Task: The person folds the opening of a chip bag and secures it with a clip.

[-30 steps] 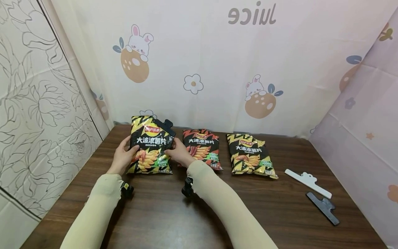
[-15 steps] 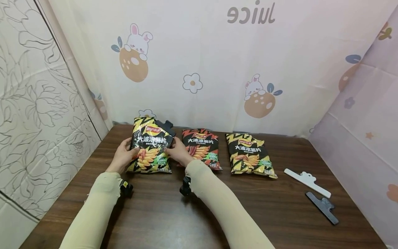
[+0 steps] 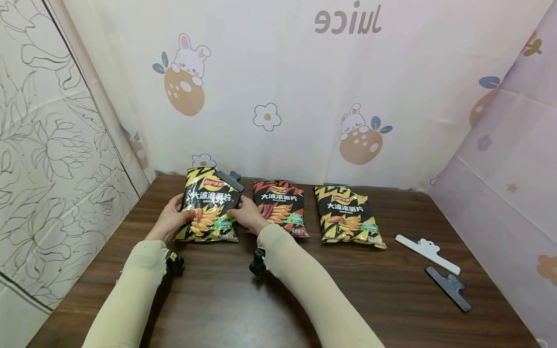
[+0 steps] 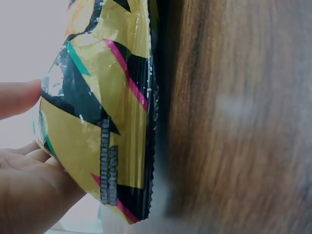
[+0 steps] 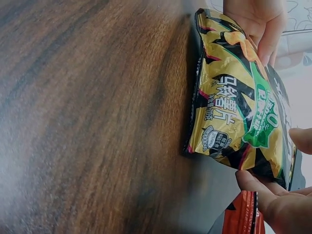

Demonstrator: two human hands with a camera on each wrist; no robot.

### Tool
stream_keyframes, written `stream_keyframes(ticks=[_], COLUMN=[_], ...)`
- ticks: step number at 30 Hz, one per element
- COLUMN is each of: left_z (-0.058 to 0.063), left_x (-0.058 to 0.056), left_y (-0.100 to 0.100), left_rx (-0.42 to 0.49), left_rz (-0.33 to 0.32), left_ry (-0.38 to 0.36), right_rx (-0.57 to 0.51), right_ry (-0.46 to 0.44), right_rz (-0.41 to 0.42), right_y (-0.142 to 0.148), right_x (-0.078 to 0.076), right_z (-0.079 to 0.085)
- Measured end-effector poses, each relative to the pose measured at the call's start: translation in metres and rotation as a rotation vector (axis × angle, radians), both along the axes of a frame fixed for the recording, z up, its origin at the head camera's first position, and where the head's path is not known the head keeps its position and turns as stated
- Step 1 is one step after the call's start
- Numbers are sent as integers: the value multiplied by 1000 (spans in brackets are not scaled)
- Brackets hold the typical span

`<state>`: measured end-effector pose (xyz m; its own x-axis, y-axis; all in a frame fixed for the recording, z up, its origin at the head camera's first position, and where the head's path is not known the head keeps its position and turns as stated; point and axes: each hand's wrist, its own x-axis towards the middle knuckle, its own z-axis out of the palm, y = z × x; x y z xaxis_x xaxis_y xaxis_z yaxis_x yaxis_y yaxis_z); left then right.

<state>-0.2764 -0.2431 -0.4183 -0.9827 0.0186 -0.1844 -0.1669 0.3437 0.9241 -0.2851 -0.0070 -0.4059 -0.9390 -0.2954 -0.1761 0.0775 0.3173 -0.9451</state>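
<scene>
Both hands grip a yellow-and-black chip bag by its sides at the left of the table, its top raised and leaning back. My left hand is on its left edge, thumb on the front. On the right edge, my right hand pinches with the thumb in front and fingers behind. A dark grey bag clip sits aslant across the top right corner. In the right wrist view the bag's bottom seam is close over the wood. The left wrist view shows the bag's side between thumb and fingers.
A red-and-black chip bag lies just right of my right hand, partly behind it. Farther right is another yellow-and-black bag. A white clip and a dark clip lie near the table's right edge. A printed curtain hangs behind.
The held bag's top has dipped slightly, and its clip has come down with it and shows more of its face. Both hands keep their hold. The whole view has shifted slightly.
</scene>
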Motion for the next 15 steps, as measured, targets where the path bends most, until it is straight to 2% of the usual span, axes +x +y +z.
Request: stream_keyframes(ticks=[15], left_z=[-6], left_x=[-9], left_y=[-4], left_rx=[-31], left_rz=[-2], left_ry=[-29], right_rx=[56], right_ry=[-27], right_rz=[24], right_y=[-1], right_x=[3], right_z=[-3])
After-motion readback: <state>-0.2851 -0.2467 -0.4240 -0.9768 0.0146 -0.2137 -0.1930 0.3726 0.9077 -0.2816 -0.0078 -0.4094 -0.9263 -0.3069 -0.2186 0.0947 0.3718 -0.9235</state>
